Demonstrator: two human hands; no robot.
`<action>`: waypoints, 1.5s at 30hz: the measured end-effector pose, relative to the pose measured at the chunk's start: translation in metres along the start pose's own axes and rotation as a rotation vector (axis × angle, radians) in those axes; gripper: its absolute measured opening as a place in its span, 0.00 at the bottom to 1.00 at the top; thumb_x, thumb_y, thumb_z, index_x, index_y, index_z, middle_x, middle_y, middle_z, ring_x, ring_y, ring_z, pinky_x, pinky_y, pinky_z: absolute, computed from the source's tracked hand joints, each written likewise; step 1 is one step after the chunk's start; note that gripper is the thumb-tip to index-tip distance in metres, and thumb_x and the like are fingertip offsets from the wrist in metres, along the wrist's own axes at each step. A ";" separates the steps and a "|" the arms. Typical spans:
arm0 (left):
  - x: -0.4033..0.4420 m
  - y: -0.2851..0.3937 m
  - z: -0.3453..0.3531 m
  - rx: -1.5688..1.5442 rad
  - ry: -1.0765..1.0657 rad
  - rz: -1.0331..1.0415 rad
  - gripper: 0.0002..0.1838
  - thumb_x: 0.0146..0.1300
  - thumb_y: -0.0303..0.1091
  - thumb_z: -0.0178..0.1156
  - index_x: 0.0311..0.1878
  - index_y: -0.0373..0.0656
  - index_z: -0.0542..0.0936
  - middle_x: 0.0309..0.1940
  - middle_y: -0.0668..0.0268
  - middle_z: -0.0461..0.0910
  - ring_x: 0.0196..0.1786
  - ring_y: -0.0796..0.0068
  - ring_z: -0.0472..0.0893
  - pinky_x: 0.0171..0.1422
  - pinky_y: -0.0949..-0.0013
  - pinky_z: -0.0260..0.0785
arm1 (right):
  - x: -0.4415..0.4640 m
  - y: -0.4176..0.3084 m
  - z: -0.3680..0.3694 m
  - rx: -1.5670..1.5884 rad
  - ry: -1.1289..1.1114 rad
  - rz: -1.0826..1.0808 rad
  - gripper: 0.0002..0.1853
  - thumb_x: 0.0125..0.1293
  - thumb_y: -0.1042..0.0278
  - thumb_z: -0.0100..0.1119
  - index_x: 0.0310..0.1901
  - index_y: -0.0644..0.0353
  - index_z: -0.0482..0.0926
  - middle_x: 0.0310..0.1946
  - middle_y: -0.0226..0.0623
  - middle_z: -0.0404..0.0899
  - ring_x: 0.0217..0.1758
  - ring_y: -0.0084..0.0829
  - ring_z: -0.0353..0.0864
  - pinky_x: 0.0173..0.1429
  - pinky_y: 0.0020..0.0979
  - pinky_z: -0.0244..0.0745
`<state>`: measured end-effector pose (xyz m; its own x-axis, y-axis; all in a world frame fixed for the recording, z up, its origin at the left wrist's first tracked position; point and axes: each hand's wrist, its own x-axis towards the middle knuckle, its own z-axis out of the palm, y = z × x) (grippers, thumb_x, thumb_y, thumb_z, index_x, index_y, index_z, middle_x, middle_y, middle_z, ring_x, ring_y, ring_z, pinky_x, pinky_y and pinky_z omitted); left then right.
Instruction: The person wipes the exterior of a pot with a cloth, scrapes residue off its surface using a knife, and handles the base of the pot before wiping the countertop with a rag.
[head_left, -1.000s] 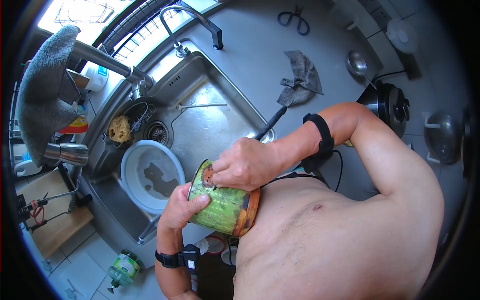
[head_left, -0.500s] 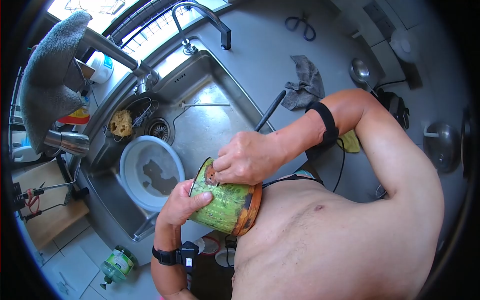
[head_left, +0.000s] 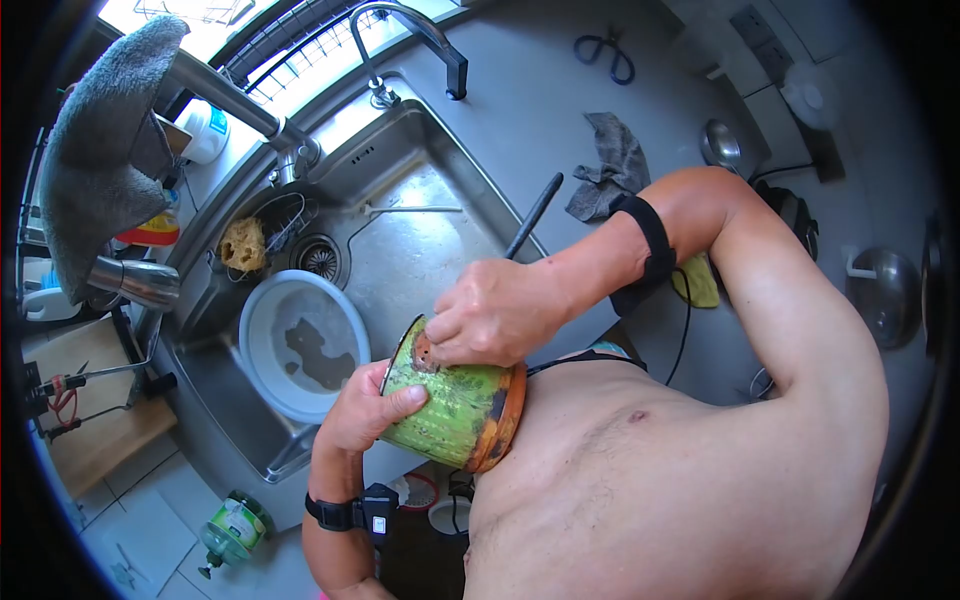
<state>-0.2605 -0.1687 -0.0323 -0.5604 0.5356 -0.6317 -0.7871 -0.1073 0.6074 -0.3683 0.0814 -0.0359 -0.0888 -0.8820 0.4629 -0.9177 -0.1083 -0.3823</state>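
Observation:
A worn green metal pot with a rusty patch and a brown-orange band lies tilted on its side, the band against my torso. My left hand is closed on its edge at the left, thumb on the green side. My right hand is closed over the top of the pot, fingertips by the rusty patch, where small dark holes show. From behind this hand sticks out the black handle of a slim tool; its working end is hidden by my fingers.
The steel sink holds a white basin with a little water and dark residue. A sponge sits in a wire rack. A faucet, grey cloth, scissors and ladle are behind; a green soap bottle stands lower left.
The black tool handle has tipped slightly to the left and up. My right hand has shifted only a little; my left hand and the pot stay nearly in place.

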 end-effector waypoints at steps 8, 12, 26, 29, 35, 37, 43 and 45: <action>0.000 -0.003 0.000 0.011 0.013 0.021 0.26 0.63 0.42 0.75 0.57 0.33 0.81 0.47 0.68 0.85 0.48 0.79 0.83 0.57 0.70 0.77 | 0.003 0.001 -0.004 0.051 -0.061 0.045 0.05 0.54 0.66 0.63 0.33 0.53 0.84 0.31 0.29 0.81 0.35 0.33 0.86 0.34 0.35 0.82; 0.001 0.002 0.003 -0.009 0.013 0.002 0.26 0.63 0.41 0.75 0.57 0.33 0.81 0.47 0.68 0.85 0.49 0.79 0.82 0.58 0.69 0.77 | 0.009 0.010 0.000 0.068 -0.081 0.074 0.07 0.56 0.66 0.62 0.37 0.53 0.84 0.32 0.30 0.82 0.35 0.33 0.86 0.34 0.34 0.82; -0.001 0.001 0.004 -0.006 -0.008 0.007 0.27 0.64 0.40 0.74 0.60 0.34 0.80 0.50 0.67 0.85 0.51 0.78 0.82 0.60 0.68 0.76 | 0.012 0.008 0.005 0.004 -0.021 0.115 0.05 0.54 0.64 0.64 0.29 0.54 0.80 0.27 0.29 0.76 0.29 0.31 0.83 0.27 0.34 0.77; 0.000 0.002 0.004 0.002 -0.001 0.020 0.27 0.64 0.40 0.74 0.60 0.34 0.80 0.49 0.67 0.85 0.51 0.79 0.82 0.60 0.69 0.76 | 0.012 0.013 0.005 0.040 -0.052 0.158 0.05 0.57 0.64 0.63 0.29 0.54 0.80 0.27 0.29 0.77 0.29 0.32 0.83 0.27 0.34 0.77; -0.001 -0.008 -0.003 0.011 0.029 0.033 0.25 0.68 0.45 0.70 0.57 0.35 0.81 0.47 0.69 0.85 0.48 0.81 0.82 0.58 0.71 0.75 | -0.001 0.001 0.012 0.210 0.066 0.197 0.03 0.59 0.68 0.63 0.35 0.52 0.81 0.27 0.29 0.76 0.30 0.32 0.83 0.26 0.36 0.75; -0.001 -0.010 -0.005 0.029 0.061 0.029 0.25 0.71 0.48 0.67 0.57 0.35 0.81 0.47 0.69 0.85 0.47 0.82 0.81 0.56 0.72 0.75 | -0.006 -0.011 0.008 0.183 0.032 0.197 0.04 0.58 0.65 0.62 0.31 0.53 0.82 0.26 0.29 0.78 0.30 0.35 0.84 0.29 0.38 0.78; 0.004 -0.005 -0.006 0.100 0.080 0.004 0.26 0.76 0.53 0.58 0.56 0.35 0.82 0.46 0.69 0.85 0.46 0.82 0.82 0.54 0.73 0.75 | -0.009 -0.011 0.002 0.105 0.027 0.220 0.04 0.57 0.66 0.62 0.29 0.52 0.78 0.27 0.30 0.77 0.30 0.33 0.84 0.29 0.37 0.78; 0.001 -0.002 -0.002 0.123 0.115 -0.007 0.26 0.76 0.53 0.58 0.55 0.35 0.82 0.46 0.68 0.85 0.46 0.82 0.82 0.54 0.73 0.75 | -0.010 -0.014 0.001 0.158 0.032 0.165 0.03 0.57 0.66 0.63 0.30 0.53 0.79 0.27 0.30 0.77 0.30 0.35 0.84 0.29 0.37 0.78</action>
<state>-0.2598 -0.1692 -0.0349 -0.5864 0.4361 -0.6826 -0.7576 0.0029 0.6527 -0.3544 0.0912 -0.0362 -0.2467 -0.8791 0.4078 -0.8177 -0.0370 -0.5744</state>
